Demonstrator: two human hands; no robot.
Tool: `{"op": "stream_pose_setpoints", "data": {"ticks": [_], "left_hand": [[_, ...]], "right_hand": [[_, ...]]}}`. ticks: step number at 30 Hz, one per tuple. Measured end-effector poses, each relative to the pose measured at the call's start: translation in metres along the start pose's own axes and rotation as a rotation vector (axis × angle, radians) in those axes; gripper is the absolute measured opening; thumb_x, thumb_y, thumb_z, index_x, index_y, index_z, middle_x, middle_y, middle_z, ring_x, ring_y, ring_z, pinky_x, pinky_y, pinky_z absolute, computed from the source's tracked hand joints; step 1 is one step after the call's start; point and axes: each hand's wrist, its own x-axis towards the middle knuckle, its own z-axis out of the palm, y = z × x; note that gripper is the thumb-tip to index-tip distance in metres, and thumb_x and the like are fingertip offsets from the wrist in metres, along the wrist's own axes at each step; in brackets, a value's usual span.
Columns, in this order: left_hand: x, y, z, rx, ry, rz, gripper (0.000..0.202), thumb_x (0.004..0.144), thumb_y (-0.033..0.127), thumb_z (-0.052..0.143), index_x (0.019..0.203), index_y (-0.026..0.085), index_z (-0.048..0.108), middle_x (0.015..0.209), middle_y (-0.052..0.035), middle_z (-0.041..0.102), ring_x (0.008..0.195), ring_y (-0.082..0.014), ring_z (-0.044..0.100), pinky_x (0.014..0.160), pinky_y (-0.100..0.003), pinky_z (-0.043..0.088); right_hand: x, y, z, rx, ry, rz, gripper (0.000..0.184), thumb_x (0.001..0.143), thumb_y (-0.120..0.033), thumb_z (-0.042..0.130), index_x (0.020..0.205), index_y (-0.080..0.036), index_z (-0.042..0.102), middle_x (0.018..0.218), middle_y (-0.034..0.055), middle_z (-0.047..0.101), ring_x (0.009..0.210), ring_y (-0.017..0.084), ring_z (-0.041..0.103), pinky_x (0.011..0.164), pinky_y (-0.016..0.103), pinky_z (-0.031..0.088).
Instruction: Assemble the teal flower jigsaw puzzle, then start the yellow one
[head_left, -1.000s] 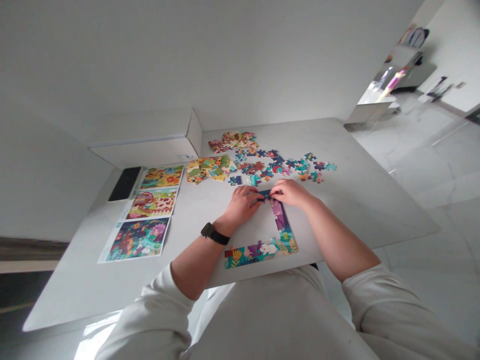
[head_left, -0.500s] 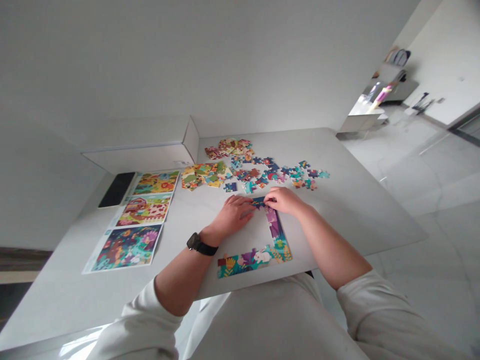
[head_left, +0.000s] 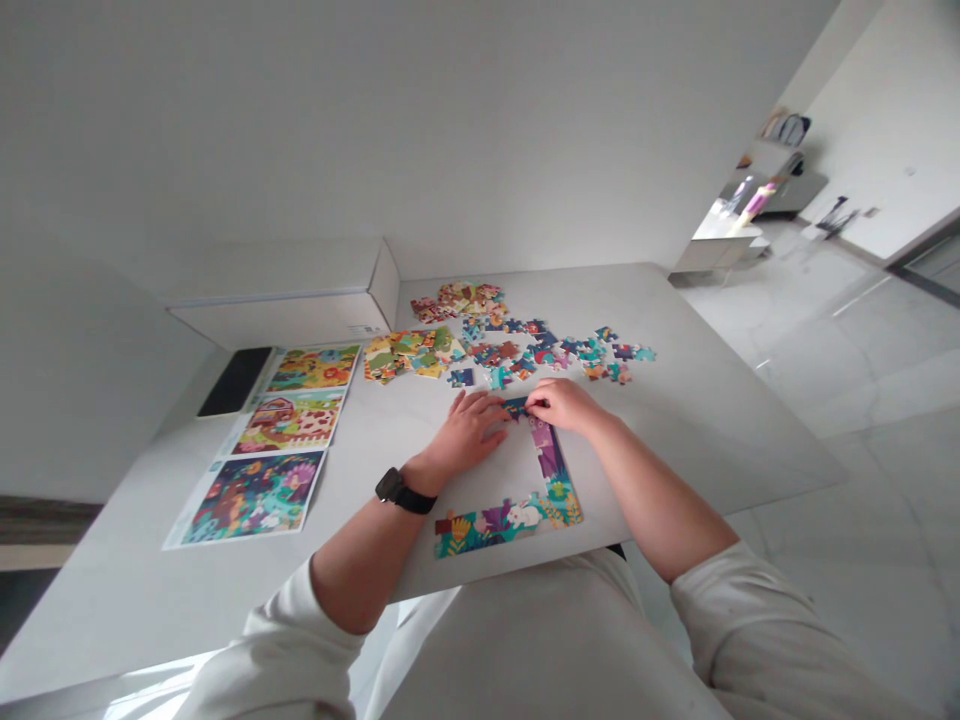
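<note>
Your hands barely moved: your right hand [head_left: 566, 405] pinched a dark blue jigsaw piece [head_left: 516, 407], and your left hand [head_left: 465, 435] lay spread at its 8 o'clock on the white surface [head_left: 720, 420].

Just beyond the right hand [head_left: 562, 405], loose jigsaw pieces [head_left: 525, 345] blocked the way forward, and printed puzzle sheets [head_left: 259, 497] lined the left side. A hand could pass over the white tabletop [head_left: 712, 420] to the right.
</note>
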Motion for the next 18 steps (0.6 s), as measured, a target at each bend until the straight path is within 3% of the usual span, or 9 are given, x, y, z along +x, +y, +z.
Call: {"op": "stream_pose_setpoints", "data": {"ticks": [4,7,10,13,15,18], "left_hand": [[-0.001,-0.004,-0.009,-0.039,0.129,0.017,0.041,0.101,0.028,0.069,0.142,0.027,0.068,0.149,-0.0126,0.070,0.141,-0.0327,0.063,0.126,-0.060,0.046],[0.000,-0.012,-0.019,-0.059,0.279,-0.010,0.032,0.105,0.028,0.062,0.137,0.024,0.068,0.138,-0.0130,0.074,0.131,-0.0294,0.068,0.115,-0.051,0.055],[-0.001,-0.020,-0.022,-0.065,0.356,-0.053,0.029,0.106,0.027,0.059,0.133,0.024,0.068,0.127,-0.0115,0.076,0.120,-0.0273,0.071,0.110,-0.048,0.058],[0.000,-0.024,-0.019,-0.078,0.338,-0.087,0.030,0.104,0.026,0.060,0.132,0.024,0.068,0.119,-0.0099,0.076,0.113,-0.0258,0.072,0.105,-0.045,0.061],[0.001,-0.026,-0.015,-0.094,0.312,-0.092,0.031,0.102,0.025,0.061,0.132,0.024,0.068,0.114,-0.0089,0.077,0.110,-0.0258,0.073,0.103,-0.045,0.061],[0.002,-0.029,-0.012,-0.104,0.287,-0.091,0.034,0.101,0.025,0.060,0.134,0.025,0.068,0.113,-0.0086,0.077,0.110,-0.0263,0.073,0.104,-0.046,0.061]], "right_hand": [[-0.001,-0.001,-0.009,0.129,0.111,0.041,0.014,0.096,-0.018,0.073,0.098,-0.025,0.085,0.098,0.0031,0.080,0.083,0.017,0.069,0.080,0.029,0.051],[0.002,0.010,-0.031,0.184,0.249,0.183,0.019,0.096,-0.024,0.071,0.109,-0.026,0.084,0.102,0.0029,0.083,0.081,0.017,0.072,0.080,0.030,0.054],[0.006,0.036,-0.065,0.124,0.418,0.355,0.021,0.095,-0.027,0.068,0.109,-0.025,0.084,0.105,0.0048,0.085,0.088,0.021,0.075,0.087,0.033,0.057],[0.009,0.074,-0.099,-0.001,0.571,0.586,0.027,0.096,-0.024,0.064,0.115,-0.022,0.083,0.107,0.0080,0.085,0.094,0.023,0.076,0.093,0.034,0.057],[0.012,0.100,-0.115,-0.086,0.568,0.732,0.031,0.095,-0.021,0.064,0.121,-0.021,0.082,0.114,0.0098,0.085,0.101,0.024,0.076,0.095,0.033,0.055],[0.018,0.133,-0.128,-0.203,0.395,0.897,0.035,0.094,-0.022,0.069,0.127,-0.018,0.080,0.120,0.0123,0.084,0.109,0.025,0.076,0.095,0.031,0.054]]}}
